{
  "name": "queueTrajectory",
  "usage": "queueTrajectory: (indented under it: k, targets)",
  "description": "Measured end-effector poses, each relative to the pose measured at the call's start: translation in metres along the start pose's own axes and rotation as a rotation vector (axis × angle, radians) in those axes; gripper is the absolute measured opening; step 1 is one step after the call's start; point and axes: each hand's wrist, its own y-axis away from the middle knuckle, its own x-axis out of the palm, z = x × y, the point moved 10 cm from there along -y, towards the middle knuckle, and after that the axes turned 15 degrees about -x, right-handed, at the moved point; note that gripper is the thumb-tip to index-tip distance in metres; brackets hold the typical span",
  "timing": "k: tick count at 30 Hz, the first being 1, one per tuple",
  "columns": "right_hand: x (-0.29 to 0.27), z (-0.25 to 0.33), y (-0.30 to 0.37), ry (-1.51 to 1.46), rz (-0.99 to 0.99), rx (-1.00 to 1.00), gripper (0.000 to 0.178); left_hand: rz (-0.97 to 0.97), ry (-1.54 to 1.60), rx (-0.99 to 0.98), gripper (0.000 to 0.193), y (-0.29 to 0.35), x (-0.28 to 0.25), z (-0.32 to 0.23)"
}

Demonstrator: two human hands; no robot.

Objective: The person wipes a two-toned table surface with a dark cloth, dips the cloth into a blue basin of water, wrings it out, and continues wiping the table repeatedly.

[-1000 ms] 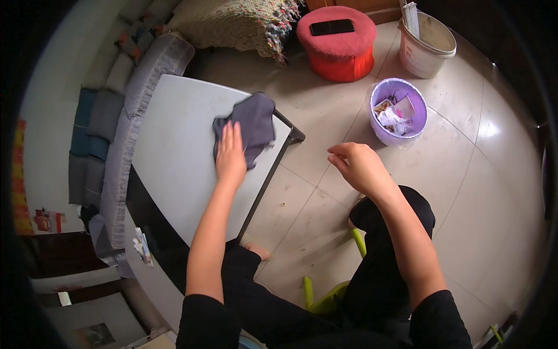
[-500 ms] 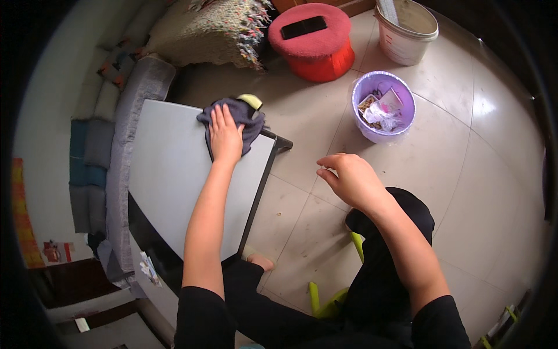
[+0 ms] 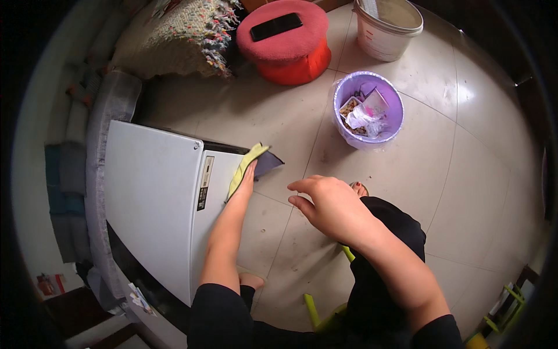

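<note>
My left hand point(image 3: 247, 180) is at the right side of a white box-shaped appliance point(image 3: 151, 192), turned edge-on, with a cloth point(image 3: 247, 164) in it. The cloth is yellow-green on one side and dark grey on the other; it wraps the hand, and a grey corner sticks out to the right. Most of the left fingers are hidden by the cloth. Held in the air over the floor, my right hand point(image 3: 325, 203) has thumb and fingers bent but apart, with nothing between them.
A purple lined bin point(image 3: 343, 116) with rubbish stands ahead on the tiles. Behind it are a whitish bucket point(image 3: 383, 43) and a red stool point(image 3: 290, 64) bearing a black phone point(image 3: 276, 27). A grey sofa point(image 3: 107, 134) runs along the left, and a fringed woven cover point(image 3: 180, 41) hangs far left.
My left hand has gone from flat on the appliance's pale surface to beside its right edge, taking the cloth, which now shows more yellow-green. My view has shifted; the right hand stays raised.
</note>
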Motion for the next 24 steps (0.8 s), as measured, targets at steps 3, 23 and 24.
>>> queueTrajectory:
  k: [3, 23, 24]
  targets:
    - [-0.005, -0.007, -0.007, -0.009, -0.022, 0.026, 0.022, 0.075, -0.018, 0.139, 0.058, 0.048, -0.014, -0.001]
    - [-0.011, 0.005, 0.003, -0.102, -0.102, -0.008, 0.022, -0.029, -0.130, 0.011, 0.061, 0.058, -0.131, 0.115]
    - [-0.010, 0.009, 0.000, -0.111, -0.100, -0.027, 0.022, 0.059, 0.171, 0.041, 0.067, 0.088, -0.068, 0.084]
